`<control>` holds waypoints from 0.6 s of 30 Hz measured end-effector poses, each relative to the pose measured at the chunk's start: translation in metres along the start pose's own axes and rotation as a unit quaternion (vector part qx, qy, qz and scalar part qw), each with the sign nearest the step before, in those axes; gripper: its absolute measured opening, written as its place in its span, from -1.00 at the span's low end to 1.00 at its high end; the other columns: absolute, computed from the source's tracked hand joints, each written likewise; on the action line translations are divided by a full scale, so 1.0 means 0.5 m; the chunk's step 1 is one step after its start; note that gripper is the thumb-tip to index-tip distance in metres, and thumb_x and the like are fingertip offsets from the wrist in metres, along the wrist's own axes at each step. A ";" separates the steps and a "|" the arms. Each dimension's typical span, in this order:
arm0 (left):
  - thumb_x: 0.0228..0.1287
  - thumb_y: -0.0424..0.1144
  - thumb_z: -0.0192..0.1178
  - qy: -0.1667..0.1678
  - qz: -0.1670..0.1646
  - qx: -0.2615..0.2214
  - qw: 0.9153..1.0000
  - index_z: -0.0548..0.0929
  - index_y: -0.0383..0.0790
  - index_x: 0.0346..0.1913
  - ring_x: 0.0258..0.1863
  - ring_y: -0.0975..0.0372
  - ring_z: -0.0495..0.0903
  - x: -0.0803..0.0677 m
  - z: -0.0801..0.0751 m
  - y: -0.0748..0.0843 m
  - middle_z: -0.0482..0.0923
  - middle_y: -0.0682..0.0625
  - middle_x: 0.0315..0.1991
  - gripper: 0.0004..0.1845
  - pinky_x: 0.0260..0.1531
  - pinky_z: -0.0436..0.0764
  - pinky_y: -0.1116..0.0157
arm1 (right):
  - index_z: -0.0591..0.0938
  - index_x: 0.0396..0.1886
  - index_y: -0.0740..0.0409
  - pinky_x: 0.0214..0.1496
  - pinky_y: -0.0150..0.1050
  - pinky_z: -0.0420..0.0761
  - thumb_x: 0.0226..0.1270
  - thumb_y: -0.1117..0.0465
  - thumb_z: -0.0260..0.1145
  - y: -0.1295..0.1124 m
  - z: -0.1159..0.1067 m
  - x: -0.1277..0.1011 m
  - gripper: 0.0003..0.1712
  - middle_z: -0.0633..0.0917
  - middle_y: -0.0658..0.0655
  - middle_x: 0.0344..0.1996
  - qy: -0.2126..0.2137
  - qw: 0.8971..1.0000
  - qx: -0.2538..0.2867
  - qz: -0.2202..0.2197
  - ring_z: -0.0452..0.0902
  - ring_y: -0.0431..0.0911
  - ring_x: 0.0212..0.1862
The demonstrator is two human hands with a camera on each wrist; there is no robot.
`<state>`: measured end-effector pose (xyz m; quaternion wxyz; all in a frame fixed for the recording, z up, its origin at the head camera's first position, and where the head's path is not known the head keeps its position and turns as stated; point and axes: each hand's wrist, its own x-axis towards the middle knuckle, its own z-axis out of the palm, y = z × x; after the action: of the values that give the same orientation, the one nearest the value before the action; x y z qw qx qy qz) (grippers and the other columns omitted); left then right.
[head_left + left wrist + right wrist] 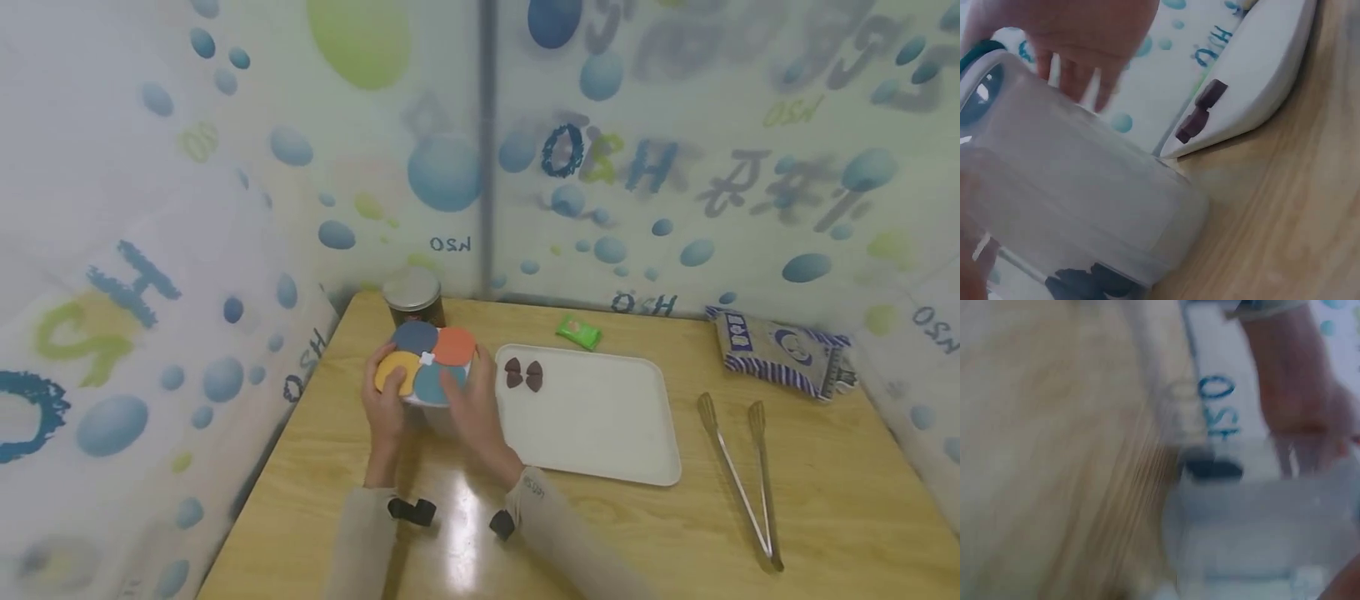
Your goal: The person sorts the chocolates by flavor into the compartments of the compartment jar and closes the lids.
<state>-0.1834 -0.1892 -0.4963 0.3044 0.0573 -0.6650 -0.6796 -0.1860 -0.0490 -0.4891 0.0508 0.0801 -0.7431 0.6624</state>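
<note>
Both hands hold a clear four-part storage container with navy, orange, yellow and teal lids, tilted over the table's left side. My left hand grips its left side, thumb on the yellow lid. On the opposite side my right hand grips it, thumb over the teal lid. Through the clear wall in the left wrist view, dark pieces show at the bottom end. Right of the container, small dark brown pieces sit on a white tray. The right wrist view is blurred.
A round tin stands behind the container. The green packet lies beyond the tray's back edge. Metal tongs rest spread on the wooden table, and a striped bag lies at the back right. Patterned walls border the table.
</note>
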 end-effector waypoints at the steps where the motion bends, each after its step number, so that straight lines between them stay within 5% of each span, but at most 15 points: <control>1: 0.34 -0.47 0.04 0.000 0.021 0.021 1.000 0.47 -0.38 0.24 0.37 0.16 0.35 -0.003 0.000 0.000 0.39 -0.18 0.37 -0.59 0.28 0.29 0.48 | 0.10 0.56 0.11 0.53 0.18 0.14 0.38 -0.11 0.24 0.006 -0.013 0.006 -0.10 0.14 0.15 0.56 -0.009 0.999 -0.034 -0.029 0.07 0.05 0.56; 4: 0.31 -0.54 0.07 0.014 0.143 0.103 0.984 0.55 -0.42 0.09 0.43 -0.03 0.31 -0.007 -0.002 -0.001 0.41 -0.24 0.35 -0.70 0.34 0.31 0.34 | 0.22 0.51 0.19 0.50 0.21 0.17 0.29 -0.04 0.31 0.023 -0.057 0.027 -0.11 0.18 0.19 0.55 -0.036 0.981 -0.130 -0.141 0.07 0.09 0.57; 7: 0.24 -0.66 0.06 -0.003 0.286 0.171 0.943 0.68 -0.43 -0.16 0.28 -0.16 0.48 -0.003 -0.008 0.009 0.61 -0.27 0.13 -0.76 0.30 0.42 0.13 | 0.34 0.45 0.19 0.53 0.20 0.12 0.28 -0.05 0.29 0.028 -0.096 0.050 -0.20 0.25 0.20 0.53 -0.084 0.945 -0.209 -0.238 0.05 0.12 0.58; 9: 0.20 -0.70 0.05 -0.032 0.346 0.193 0.918 0.73 -0.40 -0.29 0.12 -0.16 0.59 0.005 -0.010 0.019 0.70 -0.26 -0.06 -0.72 0.19 0.48 0.06 | 0.37 0.45 0.18 0.57 0.14 0.05 0.36 -0.08 0.22 0.024 -0.113 0.065 -0.25 0.28 0.18 0.52 -0.132 0.921 -0.241 -0.276 0.03 0.10 0.59; 13: 0.21 -0.54 0.10 -0.101 0.357 0.221 0.902 0.76 -0.34 -0.27 -0.01 -0.06 0.67 0.014 -0.015 0.030 0.74 -0.19 -0.14 -0.78 0.15 0.45 0.01 | 0.28 0.51 0.14 0.62 0.00 -0.03 0.52 -0.30 -0.06 0.025 -0.129 0.085 -0.19 0.23 0.11 0.55 -0.203 0.875 -0.305 -0.316 -0.01 0.02 0.61; 18: 0.14 -0.28 0.25 -0.170 0.329 0.247 0.896 0.78 -0.24 -0.11 0.14 -0.02 0.63 0.014 -0.028 0.031 0.75 -0.10 0.00 -0.74 0.29 0.34 -0.06 | 0.22 0.53 0.18 0.62 -0.01 -0.03 0.50 -0.40 -0.28 0.030 -0.131 0.095 -0.08 0.23 0.13 0.55 -0.218 0.833 -0.354 -0.365 -0.03 -0.01 0.62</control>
<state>-0.1770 -0.2039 -0.4812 0.3687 -0.2078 -0.8338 -0.3545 -0.2377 0.0149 -0.4874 0.1506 0.4649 -0.8351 0.2527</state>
